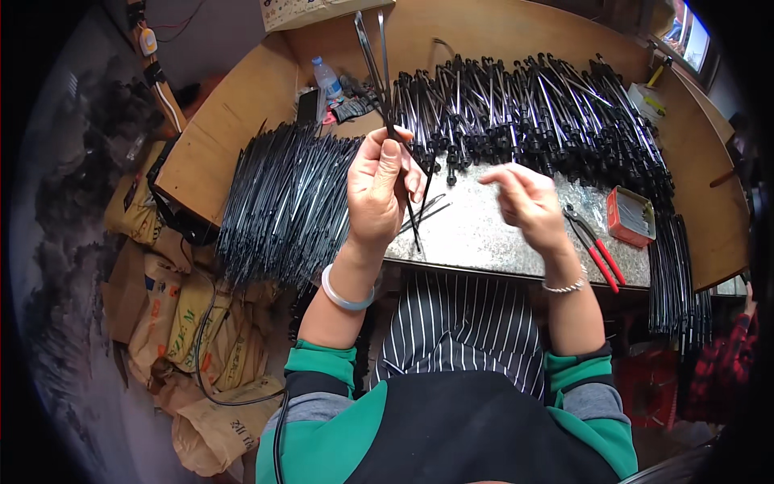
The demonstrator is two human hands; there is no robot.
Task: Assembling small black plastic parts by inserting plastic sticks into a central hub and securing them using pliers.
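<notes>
My left hand (377, 192) is raised over the near edge of the worktop. Its thumb and fingers close round a few thin black strips (373, 73), which stick out above and below the grip. To its right, my right hand (528, 211) hovers with curled fingers, slightly blurred; whatever may be between the fingertips cannot be made out. A couple of loose black strips (434, 214) lie on the worktop (492, 242) between the hands. Close by the right wrist rests a cutting tool with red handles (601, 256), next to a small red open box (630, 218) of thin pieces.
A large bundle of thin black strips (278, 206) lies at the left. Behind the hands is a heap of shiny black rods with knobbed ends (516, 105). A water bottle (326, 79) stands at the back left. Wooden boards (234, 121) edge the worktop; sacks (218, 331) are on the floor.
</notes>
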